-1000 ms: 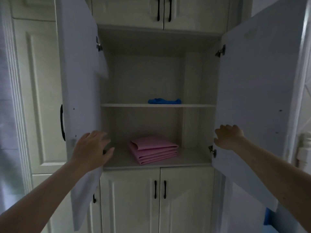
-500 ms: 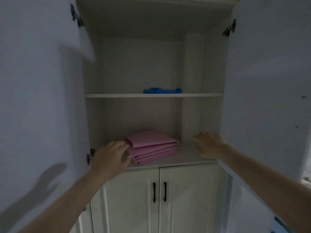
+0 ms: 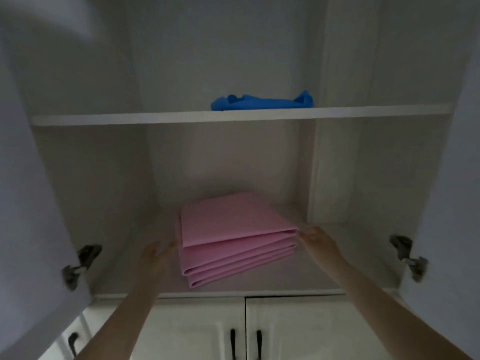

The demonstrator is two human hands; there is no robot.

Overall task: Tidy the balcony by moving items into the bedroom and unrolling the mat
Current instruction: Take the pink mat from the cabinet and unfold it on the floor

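Note:
A folded pink mat [image 3: 233, 237] lies in several layers on the lower shelf [image 3: 337, 268] of an open white cupboard. My left hand [image 3: 158, 252] reaches in at the mat's left edge, fingers extended and touching its side. My right hand [image 3: 315, 237] is at the mat's right corner, fingertips against the fold. Neither hand visibly curls round the mat; the fingertips are partly hidden in shadow.
A crumpled blue cloth [image 3: 262, 101] sits on the upper shelf [image 3: 130, 118]. Both cupboard doors stand swung open, left door [image 3: 31, 203] and right door [image 3: 452, 203], with metal hinges [image 3: 80, 263] showing. Closed lower doors with black handles [image 3: 245, 344] are beneath.
I have moved closer to the cupboard. Both hands left the doors and shelf front and moved inward to the two sides of the pink mat.

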